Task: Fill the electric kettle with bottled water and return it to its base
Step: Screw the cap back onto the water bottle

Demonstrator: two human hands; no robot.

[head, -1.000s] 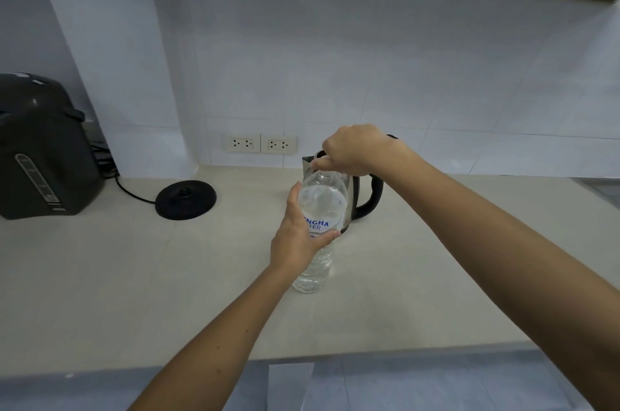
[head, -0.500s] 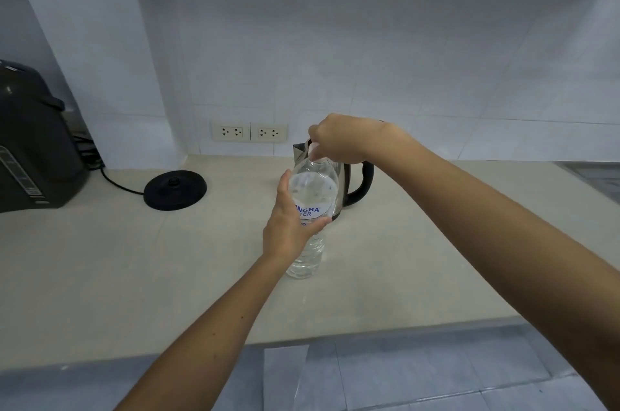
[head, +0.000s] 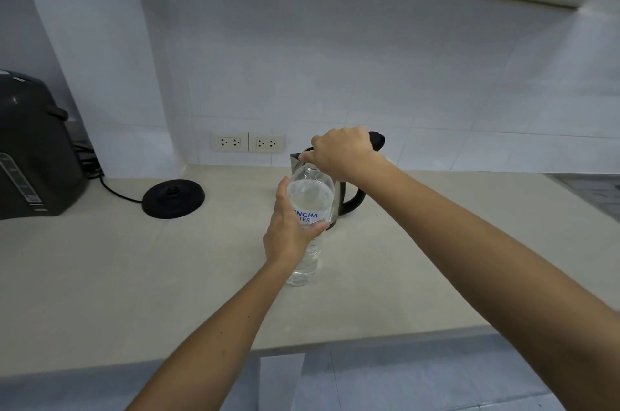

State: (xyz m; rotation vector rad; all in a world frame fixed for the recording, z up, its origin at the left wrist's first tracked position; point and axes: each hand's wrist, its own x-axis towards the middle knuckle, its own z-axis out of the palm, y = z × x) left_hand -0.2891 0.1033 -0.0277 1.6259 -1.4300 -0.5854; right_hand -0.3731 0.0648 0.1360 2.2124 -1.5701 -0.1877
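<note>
Centre of frame: left hand [head: 291, 232] wraps the clear plastic water bottle [head: 307, 236] standing on the beige counter [head: 100, 276]; right hand [head: 340, 150] closes over its cap. Nearly full, it is probably heavy, thin-walled and squeezable; grip mid-body. Steel kettle [head: 339, 205] stands just behind.

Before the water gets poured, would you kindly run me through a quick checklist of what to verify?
1. Water bottle steadied: ok, the left hand wraps its middle and it stands upright on the counter.
2. Cap off: cannot tell, the right hand covers the bottle top.
3. Kettle within reach: ok, directly behind the bottle.
4. Kettle lid open: cannot tell, the hand hides most of the top.
5. Kettle base free: ok, nothing sits on it.
6. Base cord out of the pouring area: ok, it runs left.
</note>
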